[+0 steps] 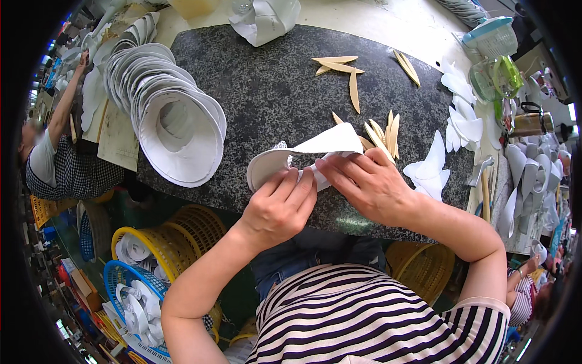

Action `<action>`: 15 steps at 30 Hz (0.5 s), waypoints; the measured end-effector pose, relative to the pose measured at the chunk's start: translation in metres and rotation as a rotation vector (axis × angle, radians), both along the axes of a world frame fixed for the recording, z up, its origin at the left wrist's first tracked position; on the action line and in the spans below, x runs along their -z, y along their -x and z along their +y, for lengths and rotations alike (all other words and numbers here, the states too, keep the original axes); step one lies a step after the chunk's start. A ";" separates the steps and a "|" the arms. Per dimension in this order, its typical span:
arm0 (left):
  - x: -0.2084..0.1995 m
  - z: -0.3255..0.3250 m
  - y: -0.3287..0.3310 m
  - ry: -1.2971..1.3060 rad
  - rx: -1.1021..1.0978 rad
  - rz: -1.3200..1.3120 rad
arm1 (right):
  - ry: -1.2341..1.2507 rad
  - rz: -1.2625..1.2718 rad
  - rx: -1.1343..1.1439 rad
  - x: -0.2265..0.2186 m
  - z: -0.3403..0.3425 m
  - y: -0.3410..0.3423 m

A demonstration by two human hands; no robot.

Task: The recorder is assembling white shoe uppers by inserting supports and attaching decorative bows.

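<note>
White shoe upper [303, 155] looks light, floppy, thin; left hand [280, 206] pinches its 6 o'clock edge, right hand [368, 182] pinches 3 o'clock flap. Grip edges.

Bright, even overhead light, soft shadows, sharp centre; fisheye bending and black vignette blur the rim.

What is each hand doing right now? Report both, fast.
Left hand: closed on the white curved piece, fingers pinching its lower edge.
Right hand: closed on the same white curved piece, fingertips pressing it.
</note>
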State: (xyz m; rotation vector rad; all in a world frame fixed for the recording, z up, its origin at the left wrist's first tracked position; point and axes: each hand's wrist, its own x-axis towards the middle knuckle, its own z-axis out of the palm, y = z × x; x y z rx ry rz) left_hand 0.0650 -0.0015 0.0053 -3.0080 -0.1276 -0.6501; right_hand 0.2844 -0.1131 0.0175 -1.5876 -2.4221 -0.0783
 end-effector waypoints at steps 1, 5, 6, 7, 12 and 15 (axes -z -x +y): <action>0.001 0.000 0.001 0.018 -0.003 0.010 | 0.008 -0.033 -0.009 0.000 -0.001 0.001; 0.003 -0.003 0.001 0.057 -0.028 0.037 | 0.059 -0.162 -0.015 0.000 -0.006 0.004; 0.003 -0.005 0.000 0.059 -0.037 0.040 | 0.065 -0.183 -0.005 0.000 -0.007 0.006; 0.002 -0.007 0.001 0.053 -0.047 0.068 | 0.067 -0.203 0.004 -0.001 -0.008 0.008; 0.006 -0.010 0.024 0.202 -0.062 0.165 | 0.181 -0.084 -0.017 -0.010 -0.012 -0.002; -0.006 -0.008 0.032 0.302 -0.041 0.294 | 0.189 -0.119 -0.023 -0.013 -0.020 -0.005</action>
